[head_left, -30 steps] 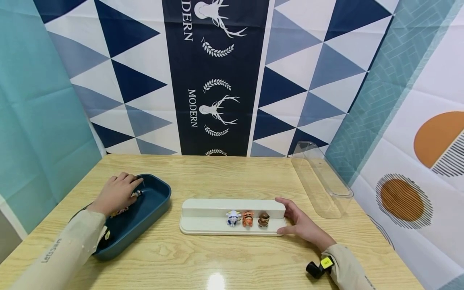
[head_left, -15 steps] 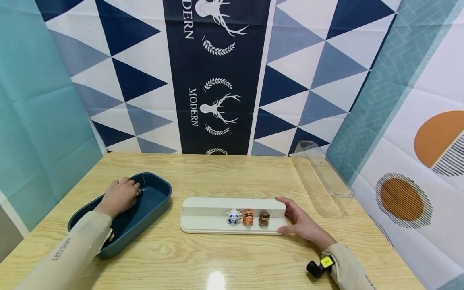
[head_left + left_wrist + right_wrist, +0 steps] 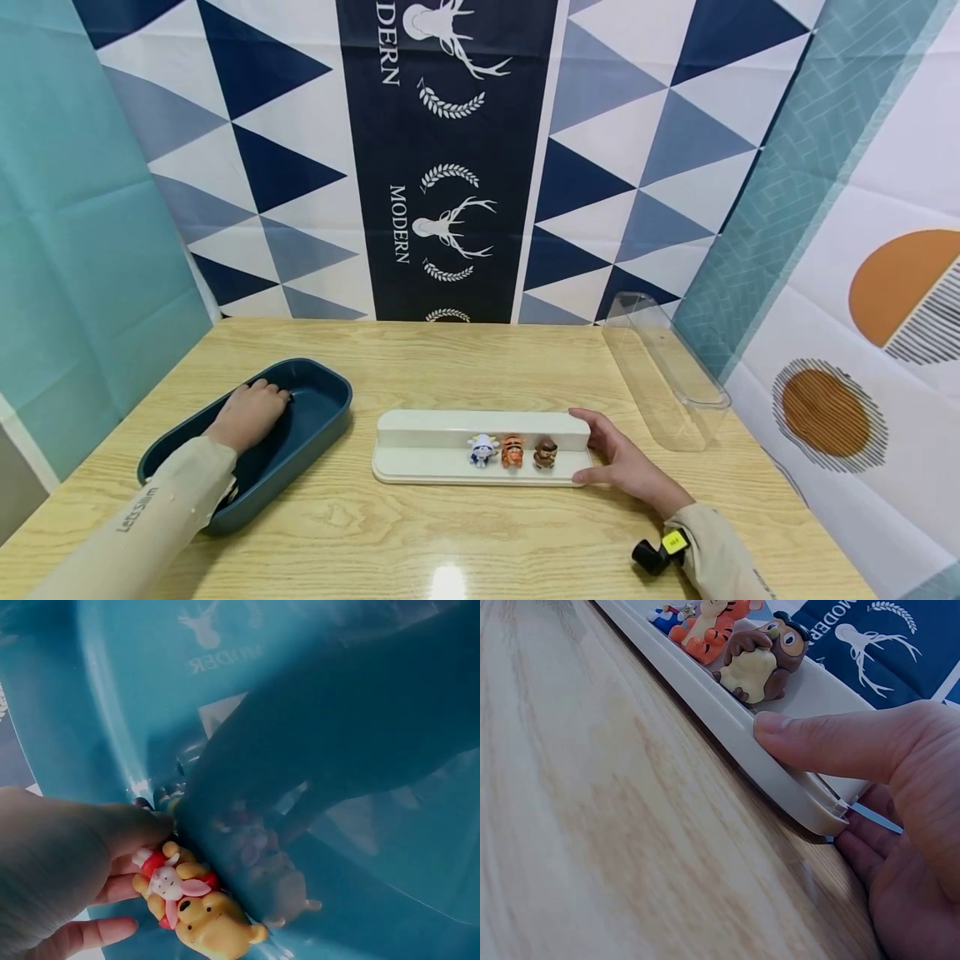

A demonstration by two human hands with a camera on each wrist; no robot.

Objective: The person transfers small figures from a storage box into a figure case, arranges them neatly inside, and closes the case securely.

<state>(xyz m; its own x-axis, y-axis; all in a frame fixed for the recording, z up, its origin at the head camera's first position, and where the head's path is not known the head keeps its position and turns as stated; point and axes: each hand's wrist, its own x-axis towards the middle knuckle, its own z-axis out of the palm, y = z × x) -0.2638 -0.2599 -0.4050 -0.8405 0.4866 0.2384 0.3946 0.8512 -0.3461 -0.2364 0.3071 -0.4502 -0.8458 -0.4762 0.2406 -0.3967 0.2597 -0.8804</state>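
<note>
My left hand [image 3: 251, 414] reaches down inside the dark blue bin [image 3: 337, 408]. In the left wrist view, a yellow bear figurine [image 3: 217, 930] with a small pink-eared pig figurine [image 3: 171, 883] lies against its fingers. The thumb is beside the bear's feet, near a partly hidden dark figurine [image 3: 166, 796]. Whether the hand pinches either figurine cannot be told. My right hand [image 3: 618, 462] grips the right end of a white stepped display base [image 3: 427, 467], thumb over the front edge. On it sit a white-and-blue figurine [image 3: 482, 451], an orange tiger [image 3: 512, 451] and a brown owl [image 3: 545, 453].
A clear plastic cover [image 3: 667, 375] lies at the back right of the wooden table [image 3: 465, 550]. Patterned cloth walls [image 3: 442, 167] stand behind and at the sides. A black wrist camera [image 3: 652, 557] is strapped on my right sleeve.
My left hand has sunk deeper into the bin, and its fingers have drawn slightly left and downward. The right hand, the display base and the figurines on it stay put.
</note>
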